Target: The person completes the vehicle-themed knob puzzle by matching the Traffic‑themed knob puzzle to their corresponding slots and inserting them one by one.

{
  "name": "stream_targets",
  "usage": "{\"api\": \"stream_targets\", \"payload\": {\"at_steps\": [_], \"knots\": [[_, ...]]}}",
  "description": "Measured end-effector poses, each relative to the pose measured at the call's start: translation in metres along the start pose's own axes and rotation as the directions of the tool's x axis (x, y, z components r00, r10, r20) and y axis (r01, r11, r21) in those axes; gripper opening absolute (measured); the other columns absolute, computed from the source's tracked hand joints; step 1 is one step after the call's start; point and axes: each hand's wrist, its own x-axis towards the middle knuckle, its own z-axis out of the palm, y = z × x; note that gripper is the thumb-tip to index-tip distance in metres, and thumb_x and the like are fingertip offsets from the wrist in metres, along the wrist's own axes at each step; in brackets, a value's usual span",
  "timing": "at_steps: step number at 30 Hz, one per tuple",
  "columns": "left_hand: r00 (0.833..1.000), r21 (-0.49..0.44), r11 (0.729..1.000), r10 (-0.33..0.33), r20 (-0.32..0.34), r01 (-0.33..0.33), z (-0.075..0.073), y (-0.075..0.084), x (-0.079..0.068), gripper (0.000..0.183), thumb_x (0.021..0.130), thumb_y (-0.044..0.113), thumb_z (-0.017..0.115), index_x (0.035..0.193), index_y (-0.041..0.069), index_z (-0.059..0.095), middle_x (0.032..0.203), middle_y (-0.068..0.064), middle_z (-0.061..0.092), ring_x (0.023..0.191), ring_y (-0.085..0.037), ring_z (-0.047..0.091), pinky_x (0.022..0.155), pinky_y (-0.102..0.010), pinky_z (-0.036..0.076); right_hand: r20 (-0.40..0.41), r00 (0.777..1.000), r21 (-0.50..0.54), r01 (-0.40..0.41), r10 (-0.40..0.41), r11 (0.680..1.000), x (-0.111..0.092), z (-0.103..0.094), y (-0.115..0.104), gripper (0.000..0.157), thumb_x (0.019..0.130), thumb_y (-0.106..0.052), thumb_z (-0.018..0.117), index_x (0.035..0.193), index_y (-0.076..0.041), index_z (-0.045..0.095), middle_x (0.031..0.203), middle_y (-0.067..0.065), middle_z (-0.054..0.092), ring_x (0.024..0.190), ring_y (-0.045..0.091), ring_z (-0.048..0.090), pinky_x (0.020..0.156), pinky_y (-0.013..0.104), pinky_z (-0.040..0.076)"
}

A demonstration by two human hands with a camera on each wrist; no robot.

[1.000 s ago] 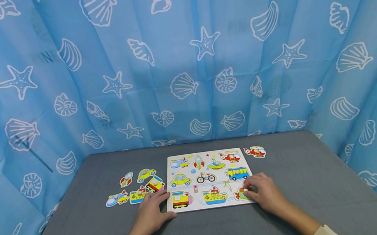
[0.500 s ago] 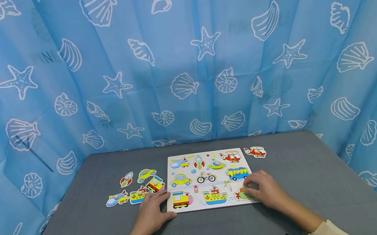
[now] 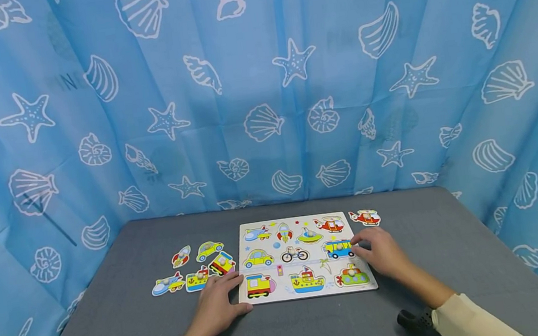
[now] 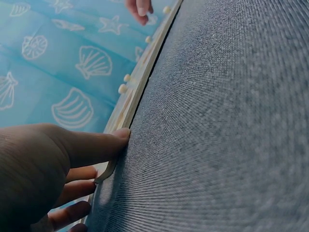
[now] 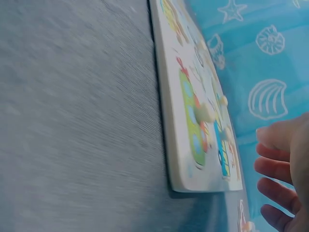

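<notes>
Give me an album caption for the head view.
Left hand holding a flat white wooden puzzle board, right hand hovering near the blue and yellow bus piece.

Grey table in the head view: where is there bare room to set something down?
On the near side of the table, between the two forearms and below the puzzle board; also right of the helicopter piece and right hand. Crowded: left of the puzzle board, where rocket, car, train, ship and plane pieces bunch beside the left hand.

On my feed I've got a blue curtain (image 3: pixel 259 88), kinda wrinkly, white starfish (image 3: pixel 294 62) and seashells (image 3: pixel 263 122) all over it, wrapping round the back and sides of a grey fabric-topped worktop (image 3: pixel 309 331).
</notes>
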Motion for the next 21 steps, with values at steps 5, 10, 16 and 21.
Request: {"api": "stream_targets", "payload": {"at_steps": [5,10,16,21], "knots": [[1.0,0.002,1.0,-0.005,0.006,0.005,-0.001,0.001,0.0,0.066,0.069,0.037,0.087,0.126,0.012,0.066,0.133,-0.003,0.059,0.116,-0.029,0.047,0.094,-0.053,0.04,-0.013,0.999,-0.011,-0.038,0.038,0.999,0.014,0.001,0.01,0.012,0.086,-0.011,0.073,0.095,-0.004,0.073,0.098,0.011,0.068,0.099,0.034,0.056,0.086,0.054,0.044],[1.0,-0.003,1.0,-0.006,0.011,0.006,-0.002,0.002,0.0,0.066,0.069,0.036,0.087,0.127,0.011,0.066,0.133,-0.003,0.059,0.116,-0.029,0.047,0.093,-0.053,0.04,-0.039,0.999,-0.048,-0.037,0.035,0.998,0.026,0.002,0.018,0.012,0.085,-0.011,0.074,0.093,-0.003,0.073,0.094,0.01,0.067,0.096,0.033,0.055,0.082,0.051,0.044],[1.0,-0.004,1.0,-0.009,0.015,0.009,-0.001,0.002,0.0,0.066,0.07,0.037,0.087,0.127,0.012,0.066,0.133,-0.002,0.058,0.116,-0.029,0.047,0.093,-0.054,0.039,-0.054,0.997,-0.084,-0.053,0.048,0.995,0.037,0.001,0.027,0.007,0.084,-0.01,0.074,0.089,-0.005,0.072,0.093,0.011,0.067,0.091,0.031,0.054,0.075,0.049,0.043],[1.0,-0.004,1.0,-0.013,0.015,0.013,0.0,0.001,0.0,0.066,0.069,0.037,0.087,0.127,0.012,0.066,0.134,-0.002,0.058,0.116,-0.028,0.047,0.093,-0.053,0.039,-0.065,0.994,-0.118,-0.091,0.084,0.989,0.047,0.002,0.036,0.009,0.085,-0.01,0.073,0.09,-0.003,0.072,0.095,0.015,0.068,0.087,0.032,0.054,0.074,0.05,0.042]]}}
